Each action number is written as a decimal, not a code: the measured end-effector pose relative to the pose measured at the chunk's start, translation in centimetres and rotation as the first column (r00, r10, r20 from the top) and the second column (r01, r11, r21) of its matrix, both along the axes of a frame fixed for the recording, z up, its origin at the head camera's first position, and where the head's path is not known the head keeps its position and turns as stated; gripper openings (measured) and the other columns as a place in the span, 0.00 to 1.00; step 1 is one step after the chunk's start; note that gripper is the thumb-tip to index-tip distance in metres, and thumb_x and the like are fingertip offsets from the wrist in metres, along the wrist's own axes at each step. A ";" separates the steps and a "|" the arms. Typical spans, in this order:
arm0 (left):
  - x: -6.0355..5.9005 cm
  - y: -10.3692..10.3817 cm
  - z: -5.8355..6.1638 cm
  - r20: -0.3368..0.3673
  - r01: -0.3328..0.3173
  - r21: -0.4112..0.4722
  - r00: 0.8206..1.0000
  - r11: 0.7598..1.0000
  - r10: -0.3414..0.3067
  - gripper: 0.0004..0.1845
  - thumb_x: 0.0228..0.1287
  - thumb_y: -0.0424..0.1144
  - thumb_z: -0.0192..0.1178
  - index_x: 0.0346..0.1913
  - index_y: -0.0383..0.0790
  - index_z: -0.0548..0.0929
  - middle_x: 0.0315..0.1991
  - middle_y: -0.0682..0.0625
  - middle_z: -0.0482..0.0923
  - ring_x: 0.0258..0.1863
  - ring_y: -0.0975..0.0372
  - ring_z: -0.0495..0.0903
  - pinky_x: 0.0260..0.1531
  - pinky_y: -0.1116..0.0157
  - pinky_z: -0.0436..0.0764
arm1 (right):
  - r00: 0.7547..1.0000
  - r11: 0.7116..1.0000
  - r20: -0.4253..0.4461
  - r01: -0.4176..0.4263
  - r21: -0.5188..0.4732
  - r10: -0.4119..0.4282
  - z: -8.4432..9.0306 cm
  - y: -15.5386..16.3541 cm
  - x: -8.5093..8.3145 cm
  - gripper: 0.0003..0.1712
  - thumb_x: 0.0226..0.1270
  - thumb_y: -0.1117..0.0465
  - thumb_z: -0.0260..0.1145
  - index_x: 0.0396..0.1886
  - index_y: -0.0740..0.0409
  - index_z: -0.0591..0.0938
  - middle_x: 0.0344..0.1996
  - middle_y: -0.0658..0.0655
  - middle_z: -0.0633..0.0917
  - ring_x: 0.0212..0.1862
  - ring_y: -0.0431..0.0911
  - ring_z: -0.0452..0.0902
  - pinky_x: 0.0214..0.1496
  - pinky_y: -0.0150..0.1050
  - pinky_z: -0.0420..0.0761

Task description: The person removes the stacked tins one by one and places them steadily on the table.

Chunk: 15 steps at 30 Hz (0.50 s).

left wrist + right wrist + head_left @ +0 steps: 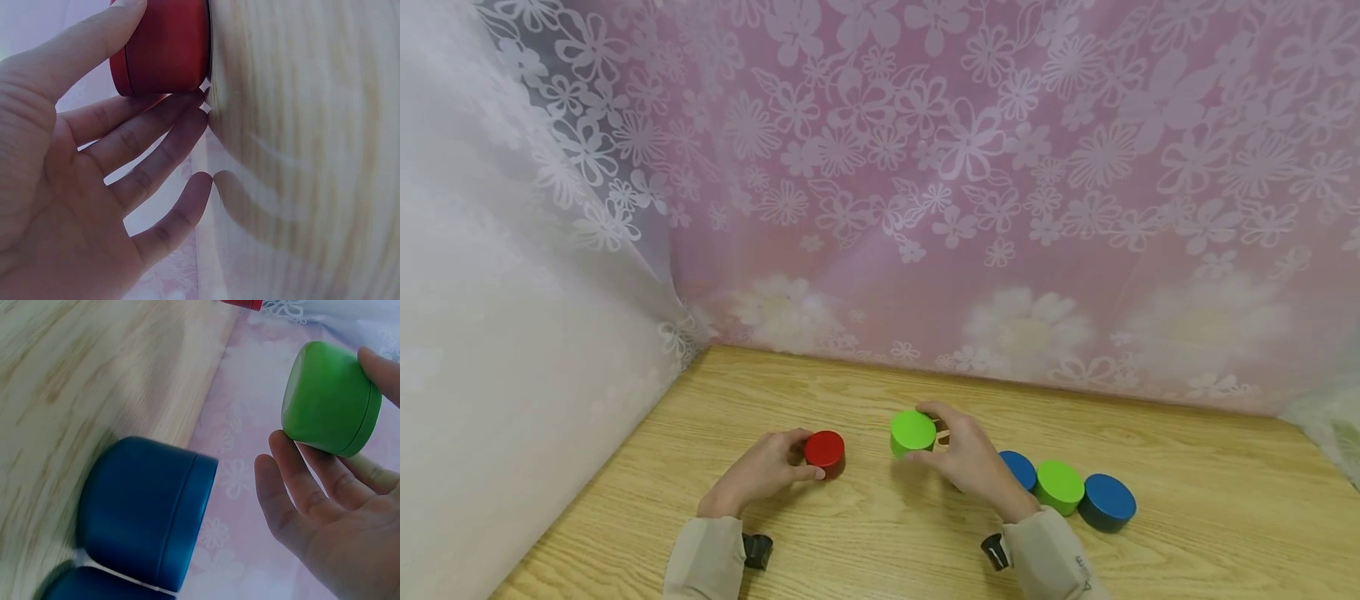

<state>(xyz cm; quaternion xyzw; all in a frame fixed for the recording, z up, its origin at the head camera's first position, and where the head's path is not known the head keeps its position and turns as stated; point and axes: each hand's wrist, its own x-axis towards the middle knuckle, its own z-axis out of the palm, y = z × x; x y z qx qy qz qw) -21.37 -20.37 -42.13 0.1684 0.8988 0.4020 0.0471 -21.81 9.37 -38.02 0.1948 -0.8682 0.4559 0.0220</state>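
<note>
My left hand (769, 468) holds a small round red tin (825, 454) between thumb and fingers. In the left wrist view the red tin (169, 47) is at the table surface, with the fingertips touching the wood. A lime green tin (913, 433) is pinched in my right hand (972, 454). The right wrist view shows this green tin (331, 400) raised off the table, its lid edge between thumb and fingers. Under and beside the right forearm stand a blue tin (1018, 472), another green tin (1060, 487) and a darker blue tin (1108, 502), in a row.
The wood-grain table (865, 542) carries all the tins. A pink floral curtain (925, 208) hangs along its back edge, and a whitish sheet (535, 333) closes the left side. Two blue tins, one whole (147, 509), appear close below the right hand in its wrist view.
</note>
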 end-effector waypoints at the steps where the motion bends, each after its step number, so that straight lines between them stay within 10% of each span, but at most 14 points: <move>1: 0.0 0.0 0.0 0.001 0.000 0.001 1.000 1.000 0.000 0.29 0.62 0.39 0.74 0.61 0.27 0.79 0.45 0.49 0.86 0.43 0.58 0.84 0.50 0.50 0.80 | 1.000 1.000 0.000 0.000 0.002 0.000 0.0 0.1 0.0 0.35 0.56 0.66 0.80 0.63 0.65 0.78 0.52 0.60 0.83 0.52 0.56 0.79 0.54 0.55 0.80; 15: 0.0 0.0 0.2 0.001 -0.002 -0.011 1.000 1.000 0.002 0.28 0.61 0.39 0.74 0.60 0.27 0.79 0.45 0.48 0.86 0.44 0.58 0.84 0.49 0.51 0.81 | 0.999 0.999 -0.024 -0.036 0.006 0.036 0.2 2.3 0.1 0.34 0.59 0.64 0.79 0.63 0.67 0.75 0.52 0.62 0.82 0.52 0.59 0.80 0.53 0.53 0.81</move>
